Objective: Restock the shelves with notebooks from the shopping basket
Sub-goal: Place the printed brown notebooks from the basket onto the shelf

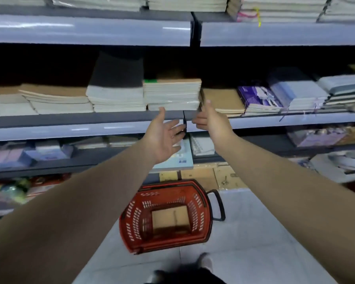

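Though unreadable, dark print on notebook.

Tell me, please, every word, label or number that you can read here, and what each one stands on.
Nothing here can be read with confidence.
Pale blue notebook: dark blue print, too blurred to read.
Purple notebooks: white print, too blurred to read.
Cardboard box behind the red basket: small dark mark, too small to read.
Green label on the brown stack: no legible text.
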### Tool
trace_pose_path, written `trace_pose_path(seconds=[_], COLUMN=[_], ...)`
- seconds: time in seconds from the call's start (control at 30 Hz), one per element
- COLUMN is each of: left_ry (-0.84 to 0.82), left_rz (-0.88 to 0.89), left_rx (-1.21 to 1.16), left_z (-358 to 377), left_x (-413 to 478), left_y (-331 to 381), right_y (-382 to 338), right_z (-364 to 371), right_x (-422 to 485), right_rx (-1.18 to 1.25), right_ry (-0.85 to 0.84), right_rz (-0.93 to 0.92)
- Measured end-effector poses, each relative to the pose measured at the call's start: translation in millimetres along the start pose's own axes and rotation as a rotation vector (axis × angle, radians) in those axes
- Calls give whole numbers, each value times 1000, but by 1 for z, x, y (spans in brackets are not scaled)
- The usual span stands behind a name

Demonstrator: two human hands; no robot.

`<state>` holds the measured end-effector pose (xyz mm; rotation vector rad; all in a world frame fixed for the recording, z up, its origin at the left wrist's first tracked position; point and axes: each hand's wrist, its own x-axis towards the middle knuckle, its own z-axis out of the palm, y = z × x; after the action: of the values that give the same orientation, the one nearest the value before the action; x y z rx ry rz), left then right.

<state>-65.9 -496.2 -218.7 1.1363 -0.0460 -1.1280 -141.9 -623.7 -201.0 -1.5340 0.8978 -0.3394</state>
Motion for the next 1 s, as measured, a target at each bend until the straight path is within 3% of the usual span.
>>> trace_pose_path(seconds=[0.33,0.77,1.0], left_ry=[186,460,468], left_rz=[-207,-310,-349], left_rx=[-78,-26,-25], left_z=[-56,-158,-212], left_x=[59,127,177], left_y=[-111,-262,-334], right_y=[131,312,406], right_z=[31,52,59], right_x=[46,74,109], right_rx=[-59,-245,-260], right_ry=[-15,-172,-183], right_rz=[192,341,409])
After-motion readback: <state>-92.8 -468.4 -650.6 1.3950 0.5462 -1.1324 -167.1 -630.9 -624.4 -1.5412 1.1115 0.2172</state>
